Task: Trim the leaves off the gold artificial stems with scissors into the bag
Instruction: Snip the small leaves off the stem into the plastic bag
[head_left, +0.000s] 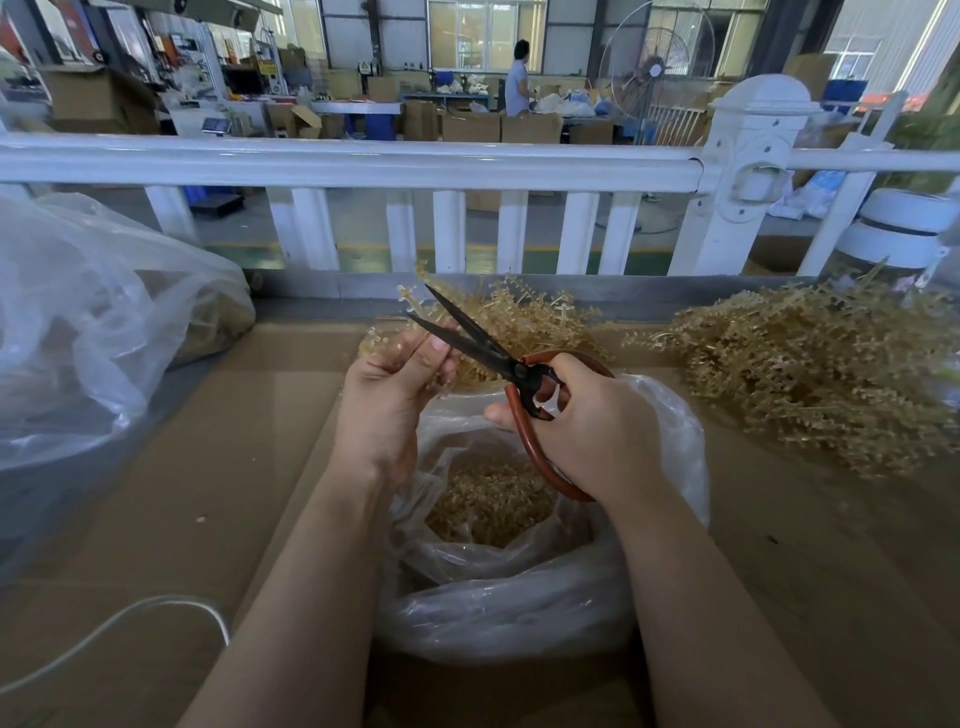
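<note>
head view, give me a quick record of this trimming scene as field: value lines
left hand: left hand pinches a gold stem above the bag
right hand: right hand grips the scissors by the red handles
blades: open, at the stem
bag: clear bag under both hands, gold trimmings inside
untrimmed pile: gold stem pile on the right
surface: cardboard
second bag: large plastic bag at left

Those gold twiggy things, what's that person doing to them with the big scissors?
A person is trimming gold artificial stems. The left hand pinches one gold stem over the clear plastic bag, while the right hand grips the red-handled scissors, blades open at the stem. Trimmed gold bits already lie in the bag. A pile of gold stems waits to the right on the cardboard-covered table.
</note>
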